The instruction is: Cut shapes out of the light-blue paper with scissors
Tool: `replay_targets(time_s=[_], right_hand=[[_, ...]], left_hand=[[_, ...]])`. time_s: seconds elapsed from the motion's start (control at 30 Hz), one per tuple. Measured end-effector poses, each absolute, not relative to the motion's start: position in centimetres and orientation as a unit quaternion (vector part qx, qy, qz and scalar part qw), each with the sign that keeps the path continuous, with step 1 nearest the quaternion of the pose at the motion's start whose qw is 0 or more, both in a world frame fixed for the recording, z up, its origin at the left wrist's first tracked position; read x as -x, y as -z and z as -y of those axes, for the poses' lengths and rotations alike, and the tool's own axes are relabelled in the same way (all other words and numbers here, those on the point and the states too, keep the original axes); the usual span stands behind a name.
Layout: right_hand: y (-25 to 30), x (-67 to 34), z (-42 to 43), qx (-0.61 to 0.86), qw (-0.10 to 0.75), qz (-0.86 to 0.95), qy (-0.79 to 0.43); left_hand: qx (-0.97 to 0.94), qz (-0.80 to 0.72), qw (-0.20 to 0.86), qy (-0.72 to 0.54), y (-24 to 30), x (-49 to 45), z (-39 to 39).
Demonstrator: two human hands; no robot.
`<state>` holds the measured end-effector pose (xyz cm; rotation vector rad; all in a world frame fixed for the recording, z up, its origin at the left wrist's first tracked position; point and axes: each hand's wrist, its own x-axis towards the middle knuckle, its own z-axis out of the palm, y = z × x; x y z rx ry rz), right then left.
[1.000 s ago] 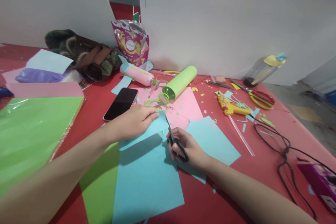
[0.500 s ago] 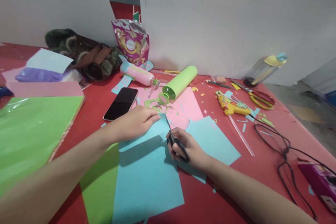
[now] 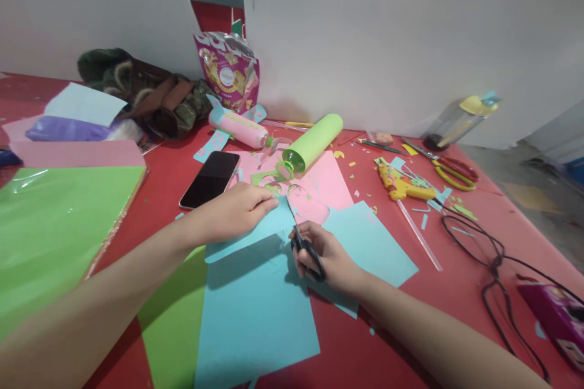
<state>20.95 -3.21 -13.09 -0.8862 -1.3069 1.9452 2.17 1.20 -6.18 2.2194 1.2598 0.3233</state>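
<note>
My left hand [image 3: 241, 209] pinches a strip of light blue paper [image 3: 244, 243] between thumb and fingers, lifted above the sheets below. In my right hand [image 3: 326, 255] is a pair of black-handled scissors [image 3: 308, 255], fingers through the loops. The scissor blades lie at the right edge of the strip, close to my left fingertips. A larger blue sheet [image 3: 260, 316] lies underneath, partly over a green sheet [image 3: 176, 322]. Another blue sheet [image 3: 369, 243] is under my right wrist. Past my hands sits a pink sheet [image 3: 335, 176] with cut scraps.
A phone [image 3: 210, 179] lies beyond my left forearm. Behind are a green paper tube [image 3: 314, 143], a pink paper-covered bottle [image 3: 239, 129] and a snack bag [image 3: 228, 73]. To the right are a yellow glue gun [image 3: 401, 185], its black cable [image 3: 495, 264] and red-and-yellow-handled scissors [image 3: 454, 173].
Almost nothing differs. The scissor handles in my right hand have shifted very slightly; my left hand keeps its hold on the blue paper.
</note>
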Motion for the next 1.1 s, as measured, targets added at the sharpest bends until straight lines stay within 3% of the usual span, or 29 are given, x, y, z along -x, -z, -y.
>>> replay_targets(time_s=[1.1], right_hand=[[12.89, -21.03, 3.24, 0.341, 0.309, 0.52, -0.72]], left_hand=[[-0.817, -0.459, 0.334, -0.098, 6.53, -2.05, -1.33]])
